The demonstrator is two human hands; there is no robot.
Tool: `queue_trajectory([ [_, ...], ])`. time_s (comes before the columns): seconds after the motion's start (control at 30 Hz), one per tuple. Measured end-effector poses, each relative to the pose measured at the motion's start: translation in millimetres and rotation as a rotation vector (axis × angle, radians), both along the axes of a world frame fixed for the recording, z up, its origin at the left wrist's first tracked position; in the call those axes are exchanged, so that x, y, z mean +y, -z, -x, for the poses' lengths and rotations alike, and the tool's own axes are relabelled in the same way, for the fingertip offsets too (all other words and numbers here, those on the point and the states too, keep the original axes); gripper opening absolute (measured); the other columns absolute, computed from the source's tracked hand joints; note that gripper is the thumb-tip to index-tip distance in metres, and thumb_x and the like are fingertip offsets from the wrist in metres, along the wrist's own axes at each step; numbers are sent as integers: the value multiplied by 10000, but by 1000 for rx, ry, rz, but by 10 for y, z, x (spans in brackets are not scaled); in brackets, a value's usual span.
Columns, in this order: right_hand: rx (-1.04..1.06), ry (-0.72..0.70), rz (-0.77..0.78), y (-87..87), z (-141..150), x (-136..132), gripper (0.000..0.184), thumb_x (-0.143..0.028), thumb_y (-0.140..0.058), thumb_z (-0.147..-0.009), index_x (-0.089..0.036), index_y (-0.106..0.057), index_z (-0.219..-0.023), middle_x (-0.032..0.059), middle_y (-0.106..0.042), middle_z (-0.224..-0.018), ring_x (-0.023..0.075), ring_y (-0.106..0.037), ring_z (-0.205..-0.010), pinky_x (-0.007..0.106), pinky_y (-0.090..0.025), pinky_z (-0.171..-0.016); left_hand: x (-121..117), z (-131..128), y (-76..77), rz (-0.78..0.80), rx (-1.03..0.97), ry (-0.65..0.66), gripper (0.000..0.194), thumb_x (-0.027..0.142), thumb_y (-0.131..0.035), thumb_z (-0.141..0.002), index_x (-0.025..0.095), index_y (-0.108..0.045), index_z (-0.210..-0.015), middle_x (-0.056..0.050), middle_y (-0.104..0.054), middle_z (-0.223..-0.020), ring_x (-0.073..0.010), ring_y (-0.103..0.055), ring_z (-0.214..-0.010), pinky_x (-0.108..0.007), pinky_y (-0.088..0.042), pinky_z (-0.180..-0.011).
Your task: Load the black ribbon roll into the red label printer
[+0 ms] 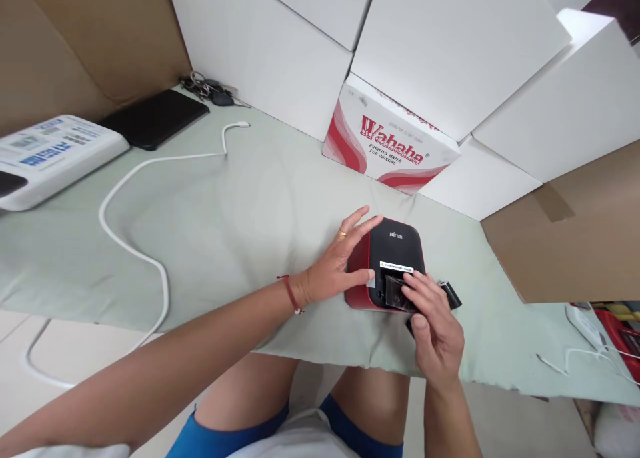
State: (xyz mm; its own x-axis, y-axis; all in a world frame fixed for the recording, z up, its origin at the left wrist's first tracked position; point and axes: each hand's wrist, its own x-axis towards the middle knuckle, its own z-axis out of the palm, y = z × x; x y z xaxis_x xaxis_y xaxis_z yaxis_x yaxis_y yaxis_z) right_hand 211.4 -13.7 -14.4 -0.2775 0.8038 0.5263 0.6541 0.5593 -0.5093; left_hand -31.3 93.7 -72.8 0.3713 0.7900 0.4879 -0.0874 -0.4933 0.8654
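A boxy device (397, 248) with a black top and red sides stands on the cloth-covered table. My left hand (343, 258) lies against its left side with fingers spread, the index finger over the top edge and the thumb by a pale sticker (371, 280). At the front opening, below a white warning label (397, 267), sits a piece of shiny dark film (397, 293). My right hand (436, 325) has its fingertips closed on the film's right end. Behind that hand, a small black cylindrical piece (451, 295) shows partly.
A Wahaba-type printed water carton (390, 141) and stacked white boxes (450, 51) stand behind. On the left are a white device (60, 158), a black phone (165, 118), keys (213, 91) and a white cable (135, 245). A cardboard box (570, 225) stands right.
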Motion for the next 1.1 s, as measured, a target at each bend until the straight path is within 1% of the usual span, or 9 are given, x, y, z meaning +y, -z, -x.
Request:
queue_trajectory([
  [0.13, -72, 3, -86, 37, -18, -110, 398, -196, -594, -1065, -333, -761, -1399, 66, -829, -1357, 319, -733, -1370, 679, -474, -1265, 68, 1, 84, 159, -25, 126, 1144, 672, -798, -922, 388, -121, -1799, -70, 70, -1919, -396, 126, -1773, -679, -34, -1426],
  [0.4, -42, 6, -89, -40, -51, -65, 325, -156, -641, -1021, -316, -823, -1238, 65, -874, -1190, 316, -820, -1180, 626, -587, -1151, 38, 11, 138, 128, 24, 173, 1082, 621, -727, -997, 419, -28, -1798, -8, 172, -1903, -349, 184, -1763, -656, -10, -1432],
  [0.5, -1, 9, -19, -185, -53, 70, 242, -204, -628, -1048, -295, -845, -1105, 67, -879, -1125, 303, -832, -1093, 568, -627, -1074, 65, -24, 173, 99, 47, 156, 1062, 637, -701, -1004, 406, -39, -1801, -16, 166, -1906, -343, 191, -1763, -643, 0, -1435],
  [0.63, 32, 171, 222, -453, -9, 516, 248, -364, -621, -1084, -260, -838, -1027, 69, -868, -987, 286, -834, -1017, 448, -657, -928, 118, -57, 211, 78, 49, 110, 1138, 653, -765, -943, 380, -70, -1801, -61, 69, -1919, -379, 154, -1770, -675, -22, -1430],
  [0.7, -110, 199, 392, -559, 61, 794, 232, -380, -644, -1059, -251, -836, -1075, 55, -866, -954, 270, -830, -909, 419, -650, -861, 128, -47, 197, 93, 64, 108, 1155, 628, -793, -930, 366, -81, -1801, -84, 36, -1919, -381, 119, -1776, -670, -42, -1433],
  [0.77, -392, 182, 499, -624, 169, 1030, 220, -301, -662, -1021, -261, -832, -1156, 62, -876, -1080, 278, -826, -947, 419, -626, -873, 126, -30, 168, 114, 66, 112, 1137, 608, -796, -935, 356, -103, -1800, -95, 24, -1918, -376, 94, -1780, -653, -47, -1438],
  [0.9, -931, 125, 532, -655, 442, 1276, 278, -192, -711, -935, -268, -821, -1179, 110, -860, -1169, 336, -800, -1039, 401, -561, -815, 122, -16, 126, 145, 57, 125, 1121, 633, -801, -922, 306, -176, -1793, -142, 40, -1911, -400, 91, -1778, -657, -51, -1435],
  [1.0, -1012, 86, 556, -674, 567, 1290, 213, -181, -740, -899, -220, -820, -1093, 138, -850, -1099, 339, -785, -980, 377, -516, -740, 124, -24, 123, 157, 49, 132, 1126, 646, -805, -914, 298, -188, -1789, -159, 54, -1906, -403, 92, -1777, -672, -52, -1429],
  [1.1, -886, 97, 536, -771, 466, 1143, 248, -222, -689, -954, -217, -794, -1180, 113, -840, -1144, 293, -766, -978, 364, -523, -773, 118, -28, 121, 170, 33, 125, 1133, 640, -811, -913, 325, -171, -1792, -139, 37, -1910, -408, 73, -1779, -678, -47, -1429],
])
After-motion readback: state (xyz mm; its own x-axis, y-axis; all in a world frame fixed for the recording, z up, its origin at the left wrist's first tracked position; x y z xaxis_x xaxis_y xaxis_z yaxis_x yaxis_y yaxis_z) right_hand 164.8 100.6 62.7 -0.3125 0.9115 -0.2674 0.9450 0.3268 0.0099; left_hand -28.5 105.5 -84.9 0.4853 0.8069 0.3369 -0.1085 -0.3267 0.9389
